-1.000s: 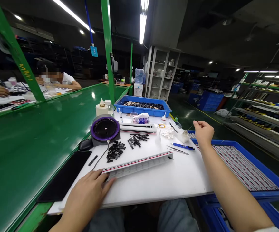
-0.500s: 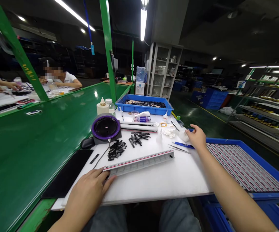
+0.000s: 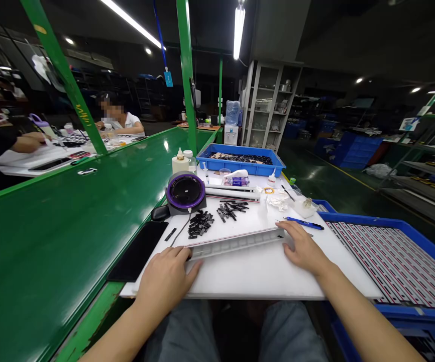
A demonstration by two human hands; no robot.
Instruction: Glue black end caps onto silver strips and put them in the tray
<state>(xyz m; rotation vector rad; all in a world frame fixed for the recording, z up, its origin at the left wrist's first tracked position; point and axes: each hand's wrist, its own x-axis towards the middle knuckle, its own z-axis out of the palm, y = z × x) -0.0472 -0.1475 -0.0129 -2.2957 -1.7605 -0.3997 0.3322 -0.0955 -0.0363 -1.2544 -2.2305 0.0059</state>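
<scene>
A long pale channel strip (image 3: pixel 236 245) with a red line along its upper edge lies slantwise on the white worktop, its hollow side facing me. My left hand (image 3: pixel 168 271) grips its left end, thumb on the near side. At the right end, my right hand (image 3: pixel 304 249) closes round the corner, fingertips over the far edge and thumb in front. Behind the strip are a pile of small black pieces (image 3: pixel 201 224) and a looser group of black pieces (image 3: pixel 232 209). A blue pen-like tool (image 3: pixel 305 223) lies beyond my right hand, near a white block (image 3: pixel 305 207) with a small lump on it.
A blue tray (image 3: pixel 394 221) of striped strips stands at the right. A round purple-rimmed device (image 3: pixel 186 193), bottles (image 3: pixel 180 164) and a blue bin (image 3: pixel 240 165) of black parts stand behind. At left are a black mat (image 3: pixel 140 254) and green conveyor (image 3: pixel 100 211); co-workers sit beyond.
My right hand has come from the white block to the strip's right end. My left hand keeps hold of the left end. The strip looks tilted a little, and the view has turned left.
</scene>
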